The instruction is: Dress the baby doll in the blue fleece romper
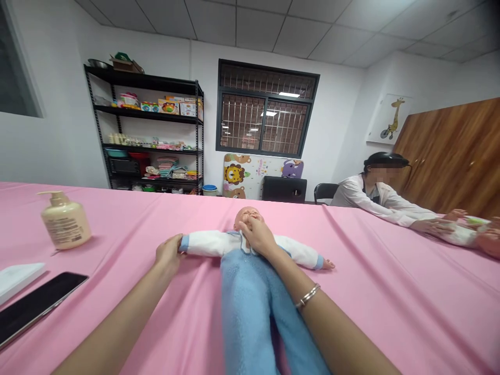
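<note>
A baby doll (248, 214) lies on its back in a one-piece outfit (246, 291) with blue fleece legs and a white top. Its arms are spread out to both sides. At the blue cuff on the left, my left hand (169, 252) is closed around the end of the doll's arm, hiding the doll's hand. My right hand (260, 237) rests at the doll's chin and collar, fingers curled together. What lies between those fingers is hidden. The doll's other hand (328, 264) sticks out of its sleeve, untouched.
On the pink tablecloth (128, 219) at left stand a pump bottle (65, 224), a phone (39, 302) and a white flat object (19, 278). A co-worker (375, 190) at right handles another doll (463, 234). A loaded shelf (146, 112) stands behind.
</note>
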Demonstrator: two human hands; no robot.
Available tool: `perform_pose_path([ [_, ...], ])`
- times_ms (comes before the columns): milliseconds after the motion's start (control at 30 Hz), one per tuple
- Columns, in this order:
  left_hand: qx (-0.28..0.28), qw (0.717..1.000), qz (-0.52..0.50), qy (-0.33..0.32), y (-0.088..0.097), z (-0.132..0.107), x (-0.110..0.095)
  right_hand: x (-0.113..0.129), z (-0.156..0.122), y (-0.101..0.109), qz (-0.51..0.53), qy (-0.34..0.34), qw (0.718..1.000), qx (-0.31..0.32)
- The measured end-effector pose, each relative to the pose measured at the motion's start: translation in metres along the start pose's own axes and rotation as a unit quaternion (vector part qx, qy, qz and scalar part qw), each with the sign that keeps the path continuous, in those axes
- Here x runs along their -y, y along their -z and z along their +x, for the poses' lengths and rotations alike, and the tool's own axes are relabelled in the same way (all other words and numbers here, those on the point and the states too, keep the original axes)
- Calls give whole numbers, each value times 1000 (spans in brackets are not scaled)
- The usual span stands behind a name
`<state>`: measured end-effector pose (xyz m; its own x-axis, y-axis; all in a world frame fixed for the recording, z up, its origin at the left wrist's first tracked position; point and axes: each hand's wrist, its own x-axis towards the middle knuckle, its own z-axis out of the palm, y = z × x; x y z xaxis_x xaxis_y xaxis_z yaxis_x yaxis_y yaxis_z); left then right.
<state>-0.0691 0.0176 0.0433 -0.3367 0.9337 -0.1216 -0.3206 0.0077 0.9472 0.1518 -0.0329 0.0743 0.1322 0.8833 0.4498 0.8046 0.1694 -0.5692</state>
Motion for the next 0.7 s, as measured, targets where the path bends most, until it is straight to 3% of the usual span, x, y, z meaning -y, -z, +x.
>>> perform_pose_path([
  [67,-32,999,33,-11,5,12,10,0,-9,14,-112,1,994,-6],
  [167,-53,994,76,-58,10,21,18,-16,-21,33,-169,-26,984,-48],
  [267,-52,984,128,-112,12,19,17,-51,-36,39,-125,-58,989,-56],
  [333,-40,956,198,-211,11,10,16,-77,-47,35,-40,-57,997,-23],
  [367,-17,930,242,-276,9,4,15,-88,-54,33,12,-52,999,-7],
  [433,93,861,328,-377,3,-14,15,-104,-64,30,116,-45,992,28],
  [533,320,780,386,-373,-9,-44,21,-112,-73,38,207,-58,972,94],
  [600,373,742,412,-374,-15,-59,26,-110,-75,49,231,-65,961,138],
  [700,370,724,450,-370,-19,-69,28,-106,-76,63,289,-76,930,216],
])
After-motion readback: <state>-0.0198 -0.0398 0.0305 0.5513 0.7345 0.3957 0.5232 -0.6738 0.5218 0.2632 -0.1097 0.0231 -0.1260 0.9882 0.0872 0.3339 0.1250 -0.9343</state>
